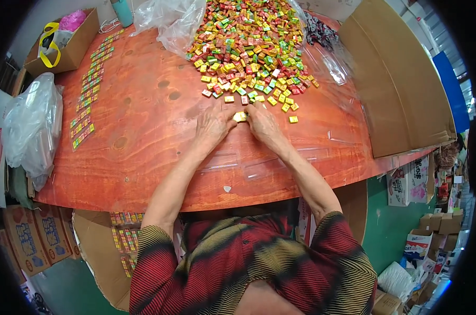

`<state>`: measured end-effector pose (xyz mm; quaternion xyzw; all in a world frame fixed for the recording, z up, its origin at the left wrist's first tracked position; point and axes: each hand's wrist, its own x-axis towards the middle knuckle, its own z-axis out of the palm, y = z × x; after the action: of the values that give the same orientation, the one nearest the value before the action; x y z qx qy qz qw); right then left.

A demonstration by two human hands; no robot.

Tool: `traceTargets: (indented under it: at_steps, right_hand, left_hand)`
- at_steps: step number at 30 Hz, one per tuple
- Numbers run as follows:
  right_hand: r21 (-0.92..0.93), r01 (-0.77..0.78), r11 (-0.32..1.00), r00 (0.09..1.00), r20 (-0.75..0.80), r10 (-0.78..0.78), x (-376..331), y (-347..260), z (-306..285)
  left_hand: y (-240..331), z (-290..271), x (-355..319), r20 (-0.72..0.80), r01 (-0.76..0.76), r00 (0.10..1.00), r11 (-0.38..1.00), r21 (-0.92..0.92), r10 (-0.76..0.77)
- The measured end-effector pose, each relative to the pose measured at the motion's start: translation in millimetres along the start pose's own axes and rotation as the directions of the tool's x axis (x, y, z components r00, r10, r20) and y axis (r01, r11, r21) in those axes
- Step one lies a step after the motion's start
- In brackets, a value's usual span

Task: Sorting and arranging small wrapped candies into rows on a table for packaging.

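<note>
Striped sleeves nearest me; beyond them my left hand (213, 126) and right hand (262, 123) pinch one yellow candy cube (240, 116) together on the table (143, 136). Finished candy strips (88, 92) lie far left; the candy pile (251, 47) looks barely dented.

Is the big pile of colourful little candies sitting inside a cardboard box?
No, the pile of small candies lies loose on the red wooden table, on clear plastic sheeting, while the cardboard box stands apart at the far left.
</note>
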<state>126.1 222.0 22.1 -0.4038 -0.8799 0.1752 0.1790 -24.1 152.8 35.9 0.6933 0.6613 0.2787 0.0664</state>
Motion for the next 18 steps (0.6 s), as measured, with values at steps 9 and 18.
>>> traceTargets:
  at_steps: [9,18]
  right_hand:
    - [-0.057,0.028,0.998,0.993,-0.116,-0.034,22.6,-4.8,-9.0]
    - [-0.171,0.074,0.983,0.992,-0.093,-0.091,27.9,7.3,4.6]
  left_hand:
    - [-12.1,-6.0,-14.9,0.044,0.049,0.998,0.998,0.040,-0.051]
    - [-22.3,-14.4,-21.9,0.055,0.064,0.997,0.998,-0.011,-0.063]
